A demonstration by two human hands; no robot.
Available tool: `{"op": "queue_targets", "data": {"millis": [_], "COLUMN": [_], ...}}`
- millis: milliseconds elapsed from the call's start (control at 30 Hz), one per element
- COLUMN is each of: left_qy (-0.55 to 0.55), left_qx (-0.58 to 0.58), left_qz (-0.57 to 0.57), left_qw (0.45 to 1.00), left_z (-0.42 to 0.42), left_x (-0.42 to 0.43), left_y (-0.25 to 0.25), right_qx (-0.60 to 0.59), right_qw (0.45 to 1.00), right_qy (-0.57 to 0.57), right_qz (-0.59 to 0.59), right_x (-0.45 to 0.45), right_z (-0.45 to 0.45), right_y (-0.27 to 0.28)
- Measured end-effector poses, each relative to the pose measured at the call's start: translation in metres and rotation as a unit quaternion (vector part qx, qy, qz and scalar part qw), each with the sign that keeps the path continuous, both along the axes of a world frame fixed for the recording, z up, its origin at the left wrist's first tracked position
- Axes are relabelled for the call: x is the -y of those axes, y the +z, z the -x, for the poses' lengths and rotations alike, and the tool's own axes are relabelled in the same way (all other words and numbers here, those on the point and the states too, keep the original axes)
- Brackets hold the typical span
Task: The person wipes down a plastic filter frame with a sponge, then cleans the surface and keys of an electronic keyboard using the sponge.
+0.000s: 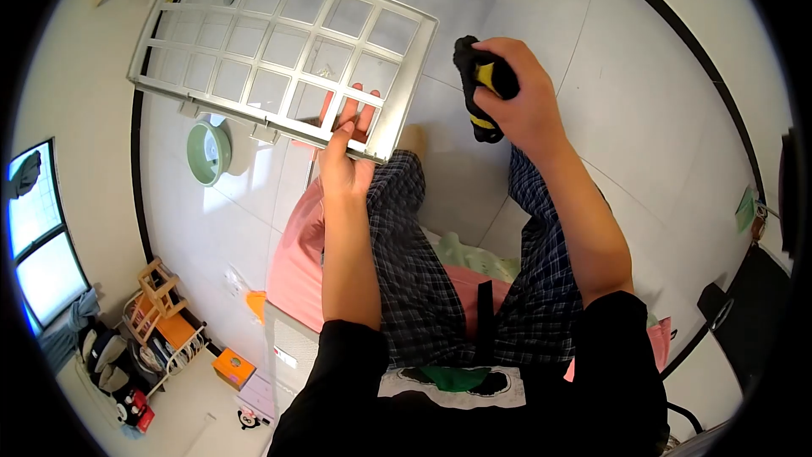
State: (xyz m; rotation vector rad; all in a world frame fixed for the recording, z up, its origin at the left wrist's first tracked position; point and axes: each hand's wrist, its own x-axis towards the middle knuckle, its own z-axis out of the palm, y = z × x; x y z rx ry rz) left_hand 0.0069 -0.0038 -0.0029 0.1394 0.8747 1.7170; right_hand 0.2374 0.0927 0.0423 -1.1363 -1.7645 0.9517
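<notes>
My left hand (347, 148) grips the near edge of a white plastic grid frame (292, 76), its thumb on top and its fingers showing through the openings. The frame is held up over the floor at the upper left, tilted. To the right of it, my right hand (523, 97) is closed around a black and yellow object (484, 76), perhaps a bunched cloth or brush; its exact kind is unclear. The object and the frame are apart.
A green basin (208, 154) stands on the tiled floor (584, 101) below the frame. My legs in checked trousers (414, 245) are over a pink cover (296, 262). At the lower left are an orange box (233, 367) and a wooden stool (161, 287). Black furniture (753, 313) stands at right.
</notes>
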Motion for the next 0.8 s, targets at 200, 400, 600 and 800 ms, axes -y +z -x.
{"op": "queue_targets", "data": {"millis": [200,400,600,800], "left_qy": [-0.087,-0.112,-0.078,-0.037], "left_qx": [-0.062,-0.035,-0.066,-0.039], "left_qz": [-0.093,-0.079,-0.032,-0.061], "left_qw": [0.99,0.99,0.994,0.997], "left_z": [-0.006,-0.018,-0.022,-0.022], "left_x": [0.006,0.006,0.01,0.014], "left_y": [-0.007,-0.002,0.003,-0.001], "right_qx": [0.1,0.272,0.319,0.183], "right_qw": [0.989,0.952,0.935,0.973], "right_qy": [0.018,0.026,0.026,0.14], "right_qz": [-0.111,-0.138,-0.155,-0.027], "right_x": [-0.009,-0.005,0.003,0.033], "right_z": [0.0,0.0,0.006,0.023], "right_y": [-0.005,-0.011,-0.007,0.003]}}
